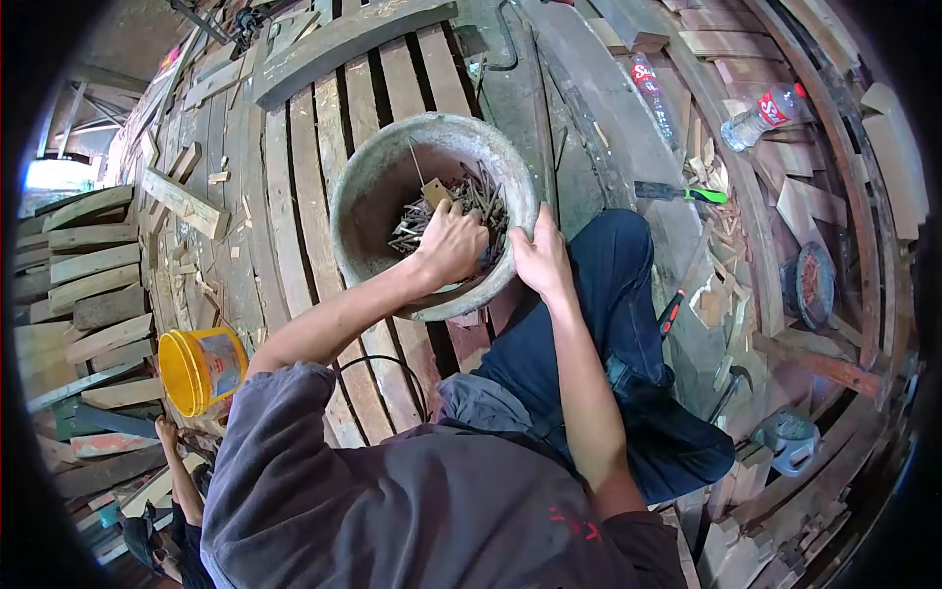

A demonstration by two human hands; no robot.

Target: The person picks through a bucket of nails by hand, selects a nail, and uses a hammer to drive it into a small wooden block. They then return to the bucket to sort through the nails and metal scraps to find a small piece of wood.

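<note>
A worn grey bucket [358, 211] stands in front of me, holding a heap of dark, rusty nails [481, 191]. My left hand [453, 240] reaches inside with curled fingers down among the nails. A small flat tan piece [436, 192] with a hole shows at those fingertips, and a thin wire [416, 159] sticks up beside it. What the fingers hold is hidden. On the bucket's right rim, my right hand [542, 257] grips with the thumb on the near side; its other fingers are mostly out of sight.
A thick beam [353, 44] lies across the slats behind the bucket. To the left are a yellow bucket [201, 371], stacked wood [98, 260] and another person [177, 510]. On the right lie a green-handled tool [682, 192], plastic bottles [765, 116] and a hammer [728, 393].
</note>
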